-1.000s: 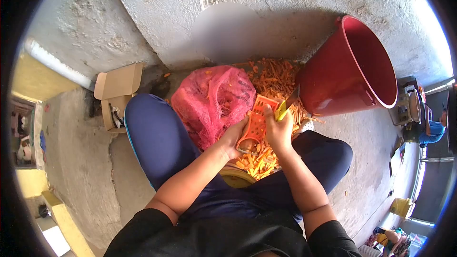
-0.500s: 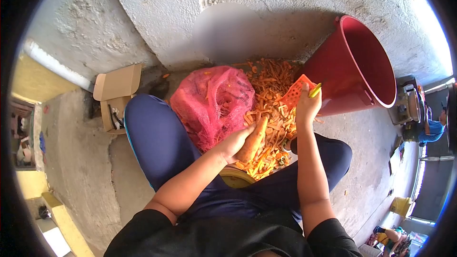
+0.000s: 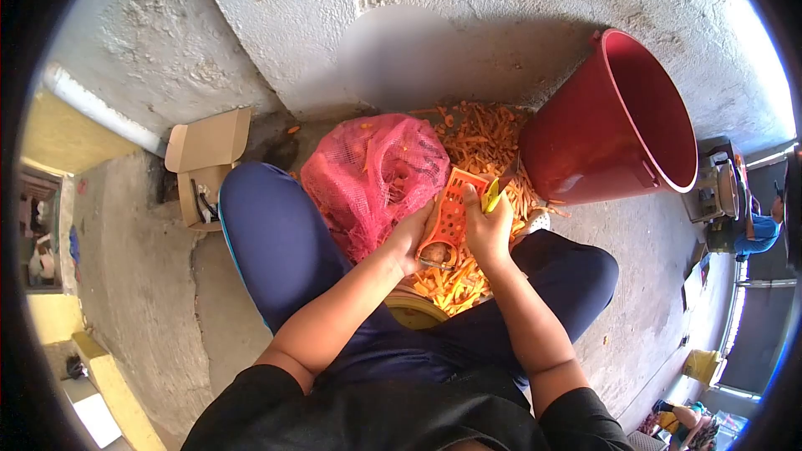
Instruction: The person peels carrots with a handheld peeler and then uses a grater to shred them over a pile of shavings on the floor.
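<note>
My left hand [image 3: 408,240] is wrapped round a carrot [image 3: 436,252], mostly hidden under an orange perforated tool [image 3: 452,209]. My right hand [image 3: 489,230] grips that tool and a small yellow object [image 3: 493,195] at its upper right. The tool lies over the carrot, its lower end near the fingers of my left hand. Below and behind both hands is a heap of orange peelings [image 3: 480,138]. A pink mesh sack [image 3: 368,171] stands just left of my left hand.
A large dark red bucket [image 3: 585,129] tilts at the right, by the wall. An open cardboard box [image 3: 205,146] is at the left. Below my hands is a yellowish container rim [image 3: 415,311]. Two people are far off at the right [image 3: 758,230].
My right hand has moved left and down, bringing the orange tool from beside the bucket onto the carrot. My left hand keeps its hold on the carrot.
</note>
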Available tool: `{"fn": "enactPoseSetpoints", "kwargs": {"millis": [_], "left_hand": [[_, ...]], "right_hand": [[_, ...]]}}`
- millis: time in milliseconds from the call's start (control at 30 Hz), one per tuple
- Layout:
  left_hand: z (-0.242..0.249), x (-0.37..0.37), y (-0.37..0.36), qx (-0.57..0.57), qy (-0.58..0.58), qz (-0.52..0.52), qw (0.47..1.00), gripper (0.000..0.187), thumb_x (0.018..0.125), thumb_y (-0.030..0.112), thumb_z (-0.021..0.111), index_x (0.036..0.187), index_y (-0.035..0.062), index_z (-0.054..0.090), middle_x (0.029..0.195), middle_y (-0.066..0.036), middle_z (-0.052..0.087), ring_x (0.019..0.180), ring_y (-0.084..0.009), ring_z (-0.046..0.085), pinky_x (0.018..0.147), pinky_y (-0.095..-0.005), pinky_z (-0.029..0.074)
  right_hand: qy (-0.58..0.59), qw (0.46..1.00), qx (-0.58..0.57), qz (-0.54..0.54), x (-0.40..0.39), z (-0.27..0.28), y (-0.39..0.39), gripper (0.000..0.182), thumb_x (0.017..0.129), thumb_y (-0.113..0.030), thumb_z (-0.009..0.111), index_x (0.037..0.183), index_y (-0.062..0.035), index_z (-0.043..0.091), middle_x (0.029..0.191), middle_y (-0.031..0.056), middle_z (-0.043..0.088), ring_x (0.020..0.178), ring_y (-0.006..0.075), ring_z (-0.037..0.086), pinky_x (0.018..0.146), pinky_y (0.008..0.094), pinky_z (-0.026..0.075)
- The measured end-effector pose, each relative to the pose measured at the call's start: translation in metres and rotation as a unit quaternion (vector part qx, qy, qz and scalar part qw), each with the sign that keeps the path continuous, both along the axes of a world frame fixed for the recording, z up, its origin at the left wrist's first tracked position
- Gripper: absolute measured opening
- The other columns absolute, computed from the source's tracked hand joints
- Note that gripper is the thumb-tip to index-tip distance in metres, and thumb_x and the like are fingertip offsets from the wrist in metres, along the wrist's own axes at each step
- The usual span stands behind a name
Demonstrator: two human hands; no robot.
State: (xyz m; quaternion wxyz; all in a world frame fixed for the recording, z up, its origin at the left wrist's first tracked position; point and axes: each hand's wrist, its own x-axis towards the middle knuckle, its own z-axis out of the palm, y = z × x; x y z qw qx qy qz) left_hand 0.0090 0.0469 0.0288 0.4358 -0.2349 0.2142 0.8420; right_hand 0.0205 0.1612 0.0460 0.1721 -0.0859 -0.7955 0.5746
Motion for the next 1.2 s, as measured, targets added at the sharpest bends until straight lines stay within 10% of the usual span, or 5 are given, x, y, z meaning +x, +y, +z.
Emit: {"fn": "enactPoseSetpoints", "kwargs": {"millis": [367,800,1200], "left_hand": [[-0.011,0.018,-0.007,-0.060,0.148,-0.160,0.974,0.039,0.088,0.041,0.031,0.096,0.0075,0.050,0.076,-0.006,0.055,0.061,-0.0176,0.055,0.049,-0.0330,0.047],[-0.017,0.001,-0.006,-0.012,0.056,-0.047,0.997,0.037,0.090,0.035,0.031,0.107,0.0085,0.049,0.094,-0.005,0.058,0.079,-0.0151,0.058,0.065,-0.0289,0.049],[-0.029,0.012,-0.005,-0.016,0.150,-0.161,0.975,0.035,0.089,0.034,0.032,0.094,0.0049,0.050,0.075,-0.005,0.054,0.064,-0.0156,0.053,0.055,-0.0263,0.045]], "right_hand": [[0.041,0.964,0.094,-0.246,-0.052,-0.017,0.077,0.016,0.084,-0.018,0.051,0.081,-0.0016,0.050,0.066,-0.0008,0.045,0.059,0.0094,0.039,0.053,0.0257,0.036],[0.011,1.000,-0.001,0.004,0.007,0.005,-0.002,0.017,0.081,-0.013,0.055,0.091,0.0000,0.049,0.068,0.0072,0.056,0.061,0.0113,0.051,0.057,0.0250,0.042],[0.043,0.986,0.082,-0.140,-0.030,-0.008,0.048,0.012,0.083,-0.013,0.053,0.084,-0.0020,0.051,0.065,0.0005,0.048,0.059,0.0090,0.041,0.055,0.0253,0.037]]}}
